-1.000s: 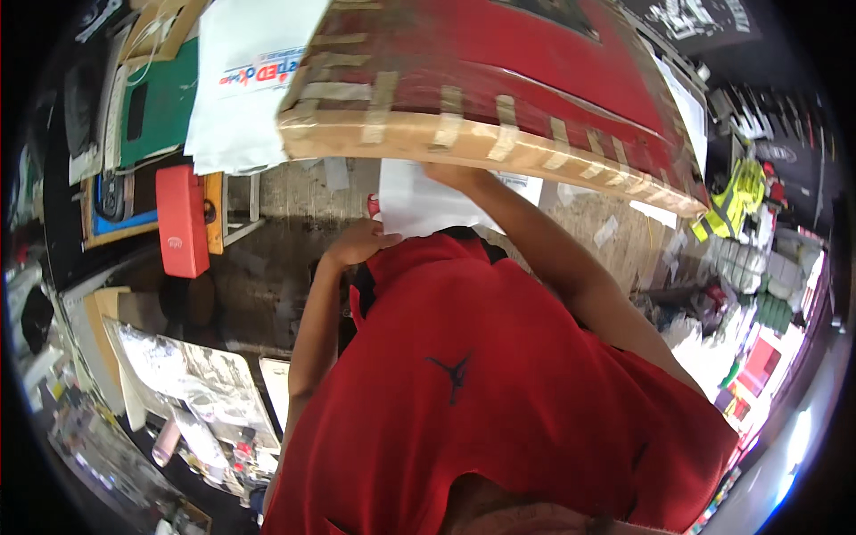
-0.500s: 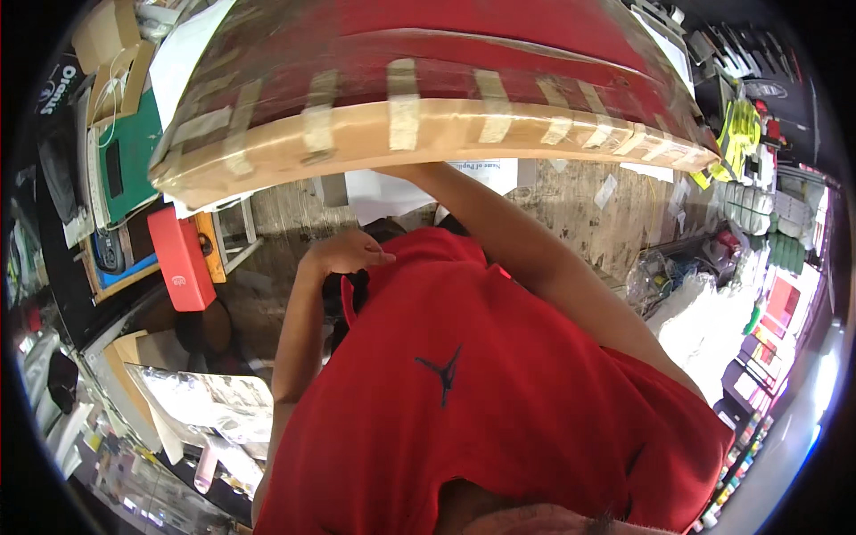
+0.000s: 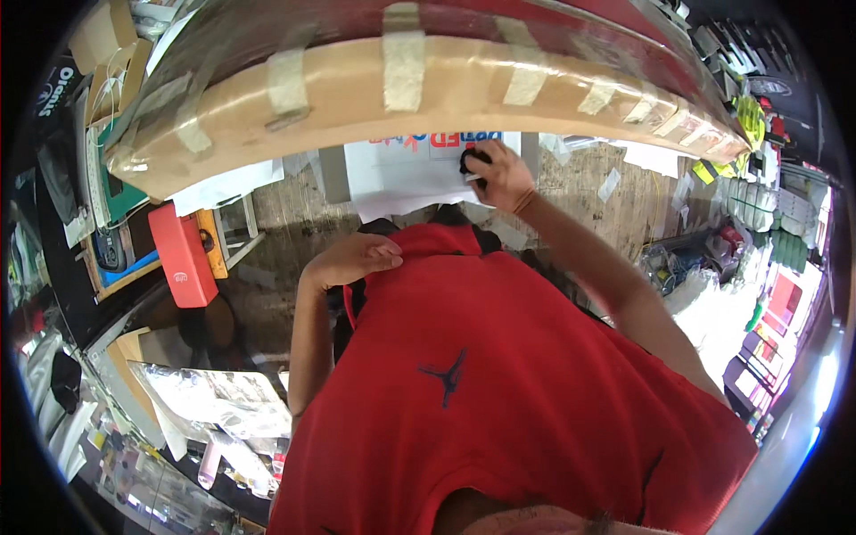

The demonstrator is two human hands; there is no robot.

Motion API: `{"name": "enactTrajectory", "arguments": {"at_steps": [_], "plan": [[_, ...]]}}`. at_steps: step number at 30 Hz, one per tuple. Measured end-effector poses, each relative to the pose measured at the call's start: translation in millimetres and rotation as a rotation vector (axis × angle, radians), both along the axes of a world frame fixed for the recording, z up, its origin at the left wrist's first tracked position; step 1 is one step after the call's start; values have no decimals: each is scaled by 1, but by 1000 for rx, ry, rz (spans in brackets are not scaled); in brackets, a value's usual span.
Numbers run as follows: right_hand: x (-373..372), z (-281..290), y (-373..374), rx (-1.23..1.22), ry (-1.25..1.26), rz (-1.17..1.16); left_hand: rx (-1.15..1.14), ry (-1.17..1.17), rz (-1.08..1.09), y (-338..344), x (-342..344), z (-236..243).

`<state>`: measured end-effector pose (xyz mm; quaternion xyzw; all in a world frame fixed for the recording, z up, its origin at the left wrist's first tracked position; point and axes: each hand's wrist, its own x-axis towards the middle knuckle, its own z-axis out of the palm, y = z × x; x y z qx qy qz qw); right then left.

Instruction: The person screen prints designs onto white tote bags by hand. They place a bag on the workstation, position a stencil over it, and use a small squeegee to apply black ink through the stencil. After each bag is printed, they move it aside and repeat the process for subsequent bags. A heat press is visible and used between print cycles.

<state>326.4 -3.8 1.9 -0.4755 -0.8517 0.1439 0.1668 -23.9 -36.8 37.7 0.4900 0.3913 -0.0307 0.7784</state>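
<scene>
My right hand (image 3: 505,178) is closed round a small black rounded object (image 3: 475,166), its kind not clear, with a bit of white showing. It is over a white sheet (image 3: 392,178) with large blue and red lettering, partly hidden under the brown edge of a big flat panel (image 3: 357,94). Pale tape strips cross that edge, and the panel's upper face is dark red. My left hand (image 3: 355,259) rests by the hem of my red shirt (image 3: 535,357), fingers curled in and nothing visible in them.
At the left, a red box (image 3: 182,257) stands beside a wooden frame and a green board (image 3: 122,198). White papers (image 3: 651,159) and scraps lie on the worn wooden surface at right. Clear plastic bundles (image 3: 687,285) and yellow high-visibility vests (image 3: 751,125) are farther right.
My right hand has come out from beneath the panel's edge toward me, with the black object now showing. The panel's edge looks nearer and more lettering shows. My left hand has barely shifted.
</scene>
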Motion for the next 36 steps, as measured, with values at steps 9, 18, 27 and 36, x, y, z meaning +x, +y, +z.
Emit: {"name": "enactTrajectory", "arguments": {"at_steps": [9, 18, 27, 36], "plan": [[-118, -23, 56, 3, 14, -36, 134, 85, 697, -1, -11, 1], [-35, -8, 72, 70, 84, -121, 104, 157, 568, 22, 18, -3], [-129, -21, 64, 8, 60, -184, 141, 143, 683, 16, 32, -10], [-3, 6, 45, 113, 105, -336, 175, 215, 689, 14, 26, -5]]}}
